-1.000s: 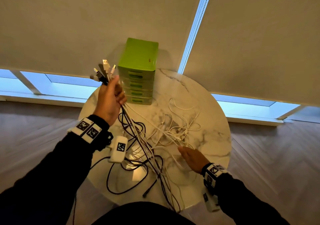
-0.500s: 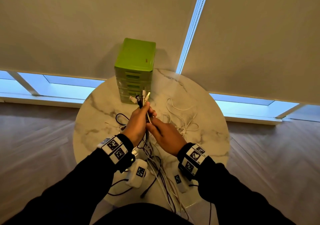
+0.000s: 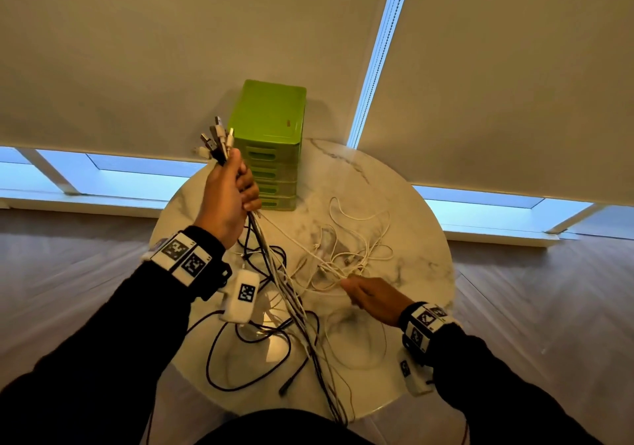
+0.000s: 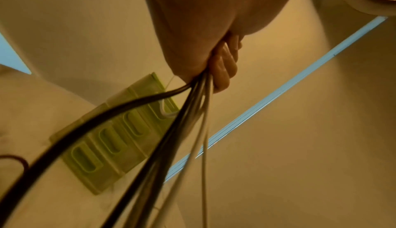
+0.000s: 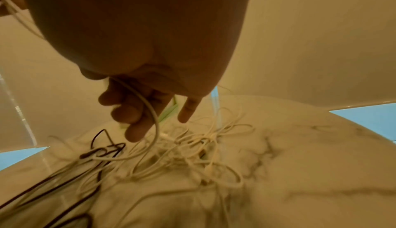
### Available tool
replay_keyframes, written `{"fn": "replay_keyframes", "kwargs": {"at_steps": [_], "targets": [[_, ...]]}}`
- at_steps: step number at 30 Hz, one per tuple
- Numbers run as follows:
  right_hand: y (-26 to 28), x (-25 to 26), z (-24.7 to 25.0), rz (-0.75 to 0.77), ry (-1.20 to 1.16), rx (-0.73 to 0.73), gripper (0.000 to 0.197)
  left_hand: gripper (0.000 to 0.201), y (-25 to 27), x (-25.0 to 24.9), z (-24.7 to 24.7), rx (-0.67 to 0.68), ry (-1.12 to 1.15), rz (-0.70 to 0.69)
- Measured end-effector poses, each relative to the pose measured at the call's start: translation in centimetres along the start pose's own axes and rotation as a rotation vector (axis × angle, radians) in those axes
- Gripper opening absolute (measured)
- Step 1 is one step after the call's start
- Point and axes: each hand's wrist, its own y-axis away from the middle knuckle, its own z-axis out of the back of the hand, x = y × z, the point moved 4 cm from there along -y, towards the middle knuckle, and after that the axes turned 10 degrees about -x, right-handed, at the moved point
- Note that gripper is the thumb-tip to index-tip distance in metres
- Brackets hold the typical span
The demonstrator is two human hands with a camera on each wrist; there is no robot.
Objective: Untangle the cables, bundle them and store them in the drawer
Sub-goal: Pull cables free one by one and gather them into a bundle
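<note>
My left hand (image 3: 228, 197) is raised in front of the green drawer unit (image 3: 271, 125) and grips a bundle of black and white cables (image 3: 274, 266). Their USB plugs (image 3: 218, 139) stick out above my fist. In the left wrist view my left hand (image 4: 222, 72) has its fingers curled round the strands (image 4: 193, 113). My right hand (image 3: 370, 295) is low over a tangle of white cables (image 3: 346, 255) on the marble table (image 3: 411, 238). In the right wrist view a white cable (image 5: 150, 109) runs across the curled fingers of my right hand (image 5: 133, 109).
The drawer unit (image 4: 111, 135) has several closed drawers and stands at the table's far edge. Black cable loops lie on the near left of the tabletop (image 5: 300, 147), and some strands hang over the near edge. Window blinds hang behind the table.
Half a second ago both hands met over the table's middle. Since then my left hand has lifted the bundle up and left, and my right hand has dropped to the white tangle.
</note>
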Motion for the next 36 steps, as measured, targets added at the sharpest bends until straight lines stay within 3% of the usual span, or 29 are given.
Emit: {"fn": "replay_keyframes", "kwargs": {"at_steps": [4, 8, 11, 15, 20, 25, 28, 32, 36], "targets": [[-2.3, 0.7, 3.5, -0.016, 0.052, -0.235, 0.041, 0.037, 0.8, 0.4, -0.8, 0.017, -0.117, -0.038], [-3.4, 7.1, 7.3, 0.096, -0.125, -0.498, 0.042, 0.036, 3.2, 3.0, -1.9, 0.082, -0.294, -0.029], [-3.1, 13.1, 8.0, 0.280, -0.108, -0.477, 0.035, 0.040, 4.4, 5.1, -2.5, 0.109, -0.401, -0.015], [-3.0, 16.2, 6.2, 0.427, 0.122, -0.327, 0.033, 0.048, 4.8, 4.8, -3.6, 0.130, -0.267, 0.045], [-2.5, 14.2, 5.1, 0.373, 0.007, -0.204, 0.029, 0.034, 4.8, 3.7, -5.0, 0.076, -0.093, 0.114], [-0.9, 7.6, 4.7, 0.122, 0.056, -0.024, 0.039, 0.030, 3.3, 2.8, -4.7, 0.016, -0.028, 0.005], [0.5, 3.5, 6.4, 0.008, 0.014, -0.104, 0.039, 0.032, 2.5, 2.2, -5.1, 0.032, 0.011, -0.044], [2.1, 0.4, 10.0, -0.139, 0.063, -0.254, 0.042, 0.028, 3.1, 3.4, -7.3, 0.158, -0.006, -0.052], [4.3, 0.1, 11.7, -0.109, 0.014, -0.236, 0.025, 0.025, 5.2, 5.9, -10.5, 0.274, -0.074, -0.025]]}}
